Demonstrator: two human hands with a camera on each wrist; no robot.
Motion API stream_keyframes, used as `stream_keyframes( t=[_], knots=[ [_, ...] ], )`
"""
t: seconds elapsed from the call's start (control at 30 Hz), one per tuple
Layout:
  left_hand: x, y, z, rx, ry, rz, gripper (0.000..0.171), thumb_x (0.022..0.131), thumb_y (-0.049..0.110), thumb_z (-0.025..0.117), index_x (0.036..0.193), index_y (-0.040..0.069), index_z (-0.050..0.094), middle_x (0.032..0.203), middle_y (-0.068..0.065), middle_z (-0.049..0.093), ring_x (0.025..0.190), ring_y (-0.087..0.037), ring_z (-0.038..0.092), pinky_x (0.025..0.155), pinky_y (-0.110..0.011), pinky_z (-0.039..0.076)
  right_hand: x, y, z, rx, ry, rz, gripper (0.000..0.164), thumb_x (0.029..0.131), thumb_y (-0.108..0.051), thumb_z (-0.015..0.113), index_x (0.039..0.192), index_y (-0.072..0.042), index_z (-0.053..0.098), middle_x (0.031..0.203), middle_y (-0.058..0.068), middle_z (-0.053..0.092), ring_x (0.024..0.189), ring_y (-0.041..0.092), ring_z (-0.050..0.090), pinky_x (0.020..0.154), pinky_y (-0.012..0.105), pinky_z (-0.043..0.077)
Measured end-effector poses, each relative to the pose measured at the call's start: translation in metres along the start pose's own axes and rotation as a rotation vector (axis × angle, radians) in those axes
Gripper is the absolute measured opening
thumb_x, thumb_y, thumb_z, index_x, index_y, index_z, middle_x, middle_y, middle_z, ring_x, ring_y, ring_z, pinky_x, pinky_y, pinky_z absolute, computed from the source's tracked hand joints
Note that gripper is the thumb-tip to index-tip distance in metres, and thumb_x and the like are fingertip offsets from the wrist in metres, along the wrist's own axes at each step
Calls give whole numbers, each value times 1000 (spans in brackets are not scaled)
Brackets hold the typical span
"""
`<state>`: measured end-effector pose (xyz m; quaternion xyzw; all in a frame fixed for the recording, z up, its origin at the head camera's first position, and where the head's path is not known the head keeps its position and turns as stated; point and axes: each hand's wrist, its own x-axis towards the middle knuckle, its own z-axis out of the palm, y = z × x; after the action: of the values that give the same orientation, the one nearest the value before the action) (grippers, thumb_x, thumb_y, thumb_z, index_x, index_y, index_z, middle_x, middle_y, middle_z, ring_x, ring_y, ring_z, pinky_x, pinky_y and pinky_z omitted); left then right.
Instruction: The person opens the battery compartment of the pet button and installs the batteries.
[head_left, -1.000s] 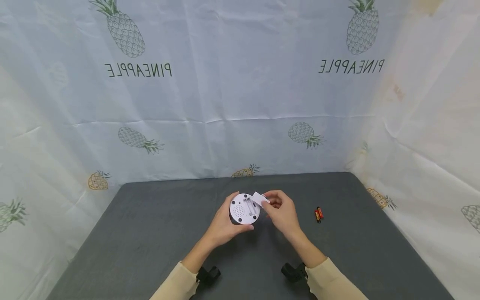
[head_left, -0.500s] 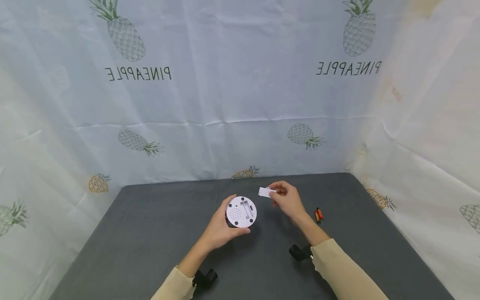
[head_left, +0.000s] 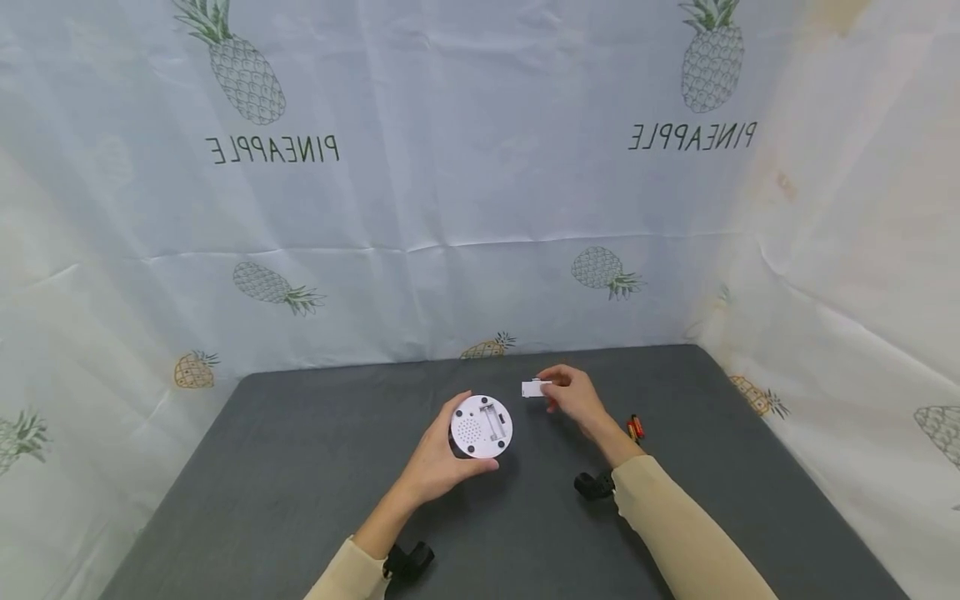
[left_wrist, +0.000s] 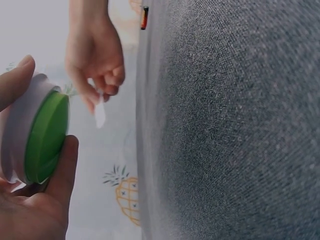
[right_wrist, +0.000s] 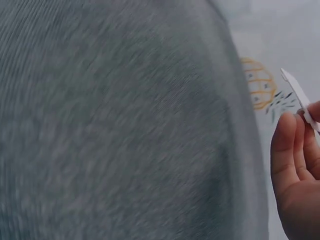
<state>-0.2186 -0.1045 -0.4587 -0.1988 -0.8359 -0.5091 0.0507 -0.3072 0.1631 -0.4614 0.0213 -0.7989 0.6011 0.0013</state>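
My left hand grips a round white device by its rim. Its underside faces up in the head view, showing dark feet, a patch of small holes and an uncovered battery slot without batteries. From the left wrist view, the far side of the device is a green dome. To the right, my right hand pinches a thin white battery cover between thumb and fingers, apart from the device. The cover appears edge-on in the right wrist view, with a small tab along its side.
Small red batteries lie on the dark grey table, partly hidden behind the right forearm. A white pineapple-print cloth hangs behind and at both sides. Black wrist cameras sit under both wrists.
The right hand has drawn the battery cover off and away from the device, up and to the right, turning it level. The left hand with the device has shifted slightly left and down.
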Motion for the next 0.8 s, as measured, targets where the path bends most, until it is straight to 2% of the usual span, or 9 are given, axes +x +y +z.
stream_keyframes(
  t=[0.17,0.37,0.63,0.8],
  knots=[
    [1,1,-2,13,-2,9,107,67,34,96,156,18,37,140,-4,55,117,-22,55,97,-47,41,7,13,1,-72,-58,20,19,97,-4,65,116,-2,70,87,12,64,70,21,62,66,37,56],
    [-1,0,-2,8,-6,7,107,67,35,96,155,20,37,140,-4,55,117,-22,55,97,-47,40,10,17,4,-176,-130,-9,20,97,-5,65,116,-2,70,87,13,66,70,20,62,65,36,56],
    [-2,0,-2,13,-9,2,106,68,35,95,155,20,37,139,-3,55,116,-21,55,96,-46,41,9,16,6,-326,-149,-42,18,96,-4,64,112,-3,72,80,9,62,64,19,59,59,34,51],
    [-3,-1,-3,24,-17,9,107,67,36,95,156,20,37,137,-3,57,116,-21,55,96,-46,41,9,17,5,-480,-133,-119,16,94,-8,67,109,-4,73,86,6,61,73,18,55,67,36,47]
  ],
)
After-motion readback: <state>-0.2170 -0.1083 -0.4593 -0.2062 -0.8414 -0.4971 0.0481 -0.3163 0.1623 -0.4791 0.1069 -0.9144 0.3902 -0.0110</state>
